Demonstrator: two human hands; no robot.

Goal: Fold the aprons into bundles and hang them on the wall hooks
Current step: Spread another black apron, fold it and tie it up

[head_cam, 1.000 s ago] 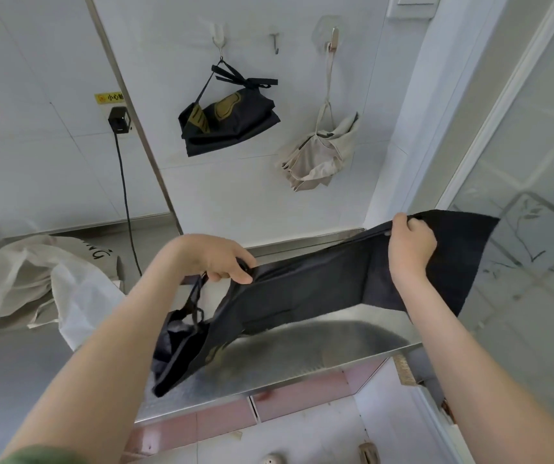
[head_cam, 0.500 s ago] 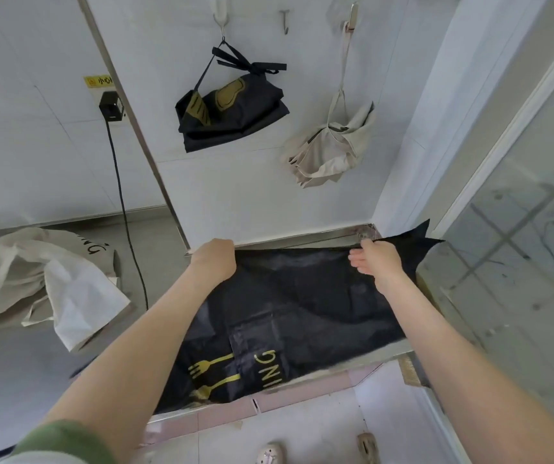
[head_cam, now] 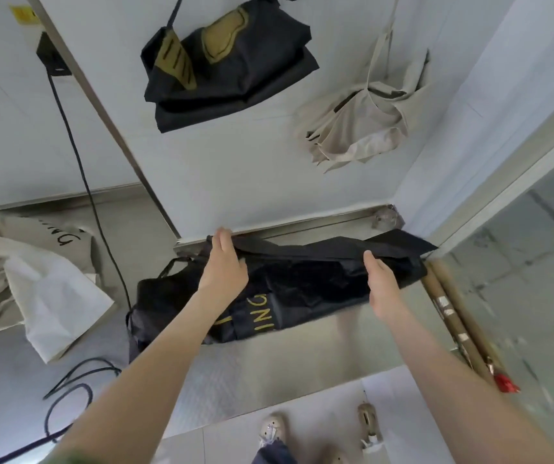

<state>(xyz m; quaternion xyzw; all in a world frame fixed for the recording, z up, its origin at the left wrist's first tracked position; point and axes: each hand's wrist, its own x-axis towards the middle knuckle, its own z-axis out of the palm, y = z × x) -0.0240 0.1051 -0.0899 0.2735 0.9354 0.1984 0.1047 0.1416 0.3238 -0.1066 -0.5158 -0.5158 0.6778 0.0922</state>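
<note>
A black apron (head_cam: 302, 289) with gold lettering lies partly folded on the steel counter (head_cam: 269, 370), close to the wall. My left hand (head_cam: 225, 266) holds its far edge at the left. My right hand (head_cam: 381, 283) holds the same edge further right, and a band of fabric is folded over between them. A black apron bundle (head_cam: 228, 61) hangs on the wall above. A beige apron bundle (head_cam: 362, 128) hangs to its right. The hooks themselves are out of view.
A loose beige apron (head_cam: 34, 279) lies crumpled on the counter at left. A black cable (head_cam: 78, 155) runs from a wall plug (head_cam: 53, 60) down onto the counter. Two wooden poles (head_cam: 460, 326) lean along the counter's right edge by a glass panel.
The black apron went from held up in the air to spread on the counter. Its far edge is now being folded over toward me. The camera has tilted down and closer.
</note>
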